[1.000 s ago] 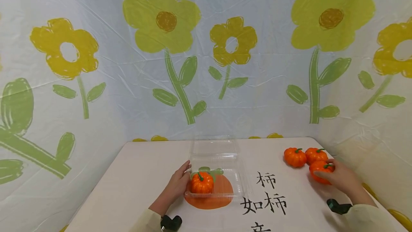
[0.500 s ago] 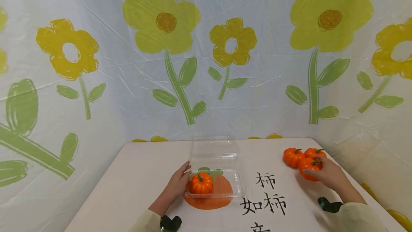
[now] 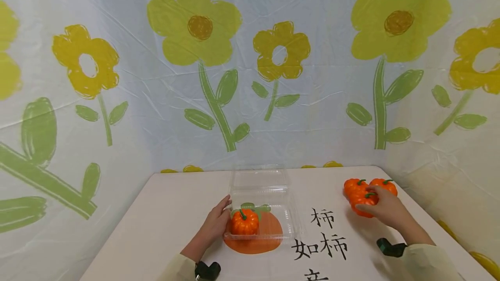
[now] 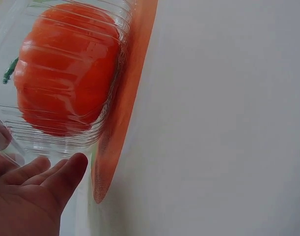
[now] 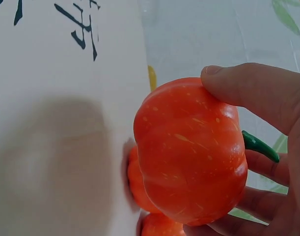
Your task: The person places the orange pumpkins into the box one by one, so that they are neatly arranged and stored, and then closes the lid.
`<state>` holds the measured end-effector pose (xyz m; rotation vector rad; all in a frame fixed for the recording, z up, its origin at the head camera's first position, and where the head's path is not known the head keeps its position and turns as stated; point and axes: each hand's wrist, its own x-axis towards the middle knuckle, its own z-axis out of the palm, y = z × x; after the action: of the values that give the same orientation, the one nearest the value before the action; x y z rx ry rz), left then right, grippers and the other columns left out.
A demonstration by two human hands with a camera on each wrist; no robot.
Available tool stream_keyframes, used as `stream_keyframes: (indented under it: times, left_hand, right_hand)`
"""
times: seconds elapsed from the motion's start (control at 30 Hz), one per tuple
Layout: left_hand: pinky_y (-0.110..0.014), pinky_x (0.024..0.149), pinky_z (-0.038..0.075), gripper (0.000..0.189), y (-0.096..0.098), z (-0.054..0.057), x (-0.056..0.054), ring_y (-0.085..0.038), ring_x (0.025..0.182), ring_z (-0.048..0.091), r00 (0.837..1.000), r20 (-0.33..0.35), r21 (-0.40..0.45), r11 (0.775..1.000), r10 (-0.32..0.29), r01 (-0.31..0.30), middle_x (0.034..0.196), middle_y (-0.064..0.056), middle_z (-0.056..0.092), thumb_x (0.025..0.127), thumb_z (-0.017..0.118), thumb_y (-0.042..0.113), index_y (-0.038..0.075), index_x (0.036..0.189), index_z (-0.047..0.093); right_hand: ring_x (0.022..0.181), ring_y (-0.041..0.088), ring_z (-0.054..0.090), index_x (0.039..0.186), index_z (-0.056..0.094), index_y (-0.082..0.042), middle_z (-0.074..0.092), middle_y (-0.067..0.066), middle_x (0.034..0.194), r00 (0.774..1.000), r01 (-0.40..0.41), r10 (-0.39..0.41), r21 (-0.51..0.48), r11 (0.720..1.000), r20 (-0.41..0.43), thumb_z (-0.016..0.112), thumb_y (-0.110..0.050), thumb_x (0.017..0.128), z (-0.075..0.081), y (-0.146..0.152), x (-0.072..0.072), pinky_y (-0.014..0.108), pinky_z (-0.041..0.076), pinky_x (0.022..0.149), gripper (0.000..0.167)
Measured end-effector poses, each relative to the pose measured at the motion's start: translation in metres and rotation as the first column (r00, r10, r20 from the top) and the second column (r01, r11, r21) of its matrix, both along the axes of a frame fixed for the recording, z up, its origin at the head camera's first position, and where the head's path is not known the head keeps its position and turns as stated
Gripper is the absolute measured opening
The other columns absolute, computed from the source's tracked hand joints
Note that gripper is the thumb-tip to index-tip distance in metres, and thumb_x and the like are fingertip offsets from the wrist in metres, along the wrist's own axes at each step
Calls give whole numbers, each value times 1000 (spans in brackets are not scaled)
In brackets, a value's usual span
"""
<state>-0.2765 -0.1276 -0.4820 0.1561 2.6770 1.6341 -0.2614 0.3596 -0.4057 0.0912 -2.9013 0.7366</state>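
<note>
My right hand (image 3: pixel 387 207) grips a small orange toy pumpkin (image 3: pixel 363 205) with a green stem. In the right wrist view the thumb lies over the top of this pumpkin (image 5: pixel 189 147) and the fingers curl under it. It is raised off the table, casting a shadow. Two similar pumpkins, one at the left (image 3: pixel 350 185) and one at the right (image 3: pixel 388 185), sit just behind it. A clear hinged plastic box (image 3: pixel 290 222) stands with its lid up, one pumpkin (image 3: pixel 245 222) at its left end. My left hand (image 3: pixel 214 223) holds the box's left edge, fingers against its outer wall.
The white table (image 3: pixel 168 211) carries a printed orange persimmon (image 3: pixel 254 246) under the box and black brush characters (image 3: pixel 333 246) right of it. A flowered cloth (image 3: pixel 328 112) hangs behind and at both sides. Each wrist wears a dark camera mount.
My right hand has carried its pumpkin leftward, from in front of the right-hand pumpkin to in front of the left-hand one. My left hand and the box stay put.
</note>
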Motion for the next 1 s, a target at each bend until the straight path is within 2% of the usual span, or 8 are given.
stream_keyframes:
  times: [0.37,0.6,1.0]
  left_hand:
    - [-63,109,33,56,0,1,3,-41,139,38,1000,-8,-12,1000,-2,2,149,-15,45,97,40,17,11,152,31]
    - [-63,109,33,56,1,2,4,-41,138,39,1000,-14,-18,1000,-7,6,148,-15,46,97,40,17,10,152,31]
    - [-63,109,33,56,2,8,7,-42,138,38,1000,-6,-9,1000,-8,7,149,-16,45,97,39,16,10,152,31]
  right_hand:
    - [105,48,57,129,50,8,57,34,122,996,-48,49,12,999,-71,76,-47,77,1,-20,-1,61,48,84,80]
    - [105,48,57,130,50,5,56,34,125,997,-54,54,10,999,-48,75,-50,76,4,-34,-1,62,49,84,81]
    - [110,43,57,133,51,-1,57,27,129,993,-117,117,-32,993,-17,75,-49,78,11,-59,1,60,49,88,77]
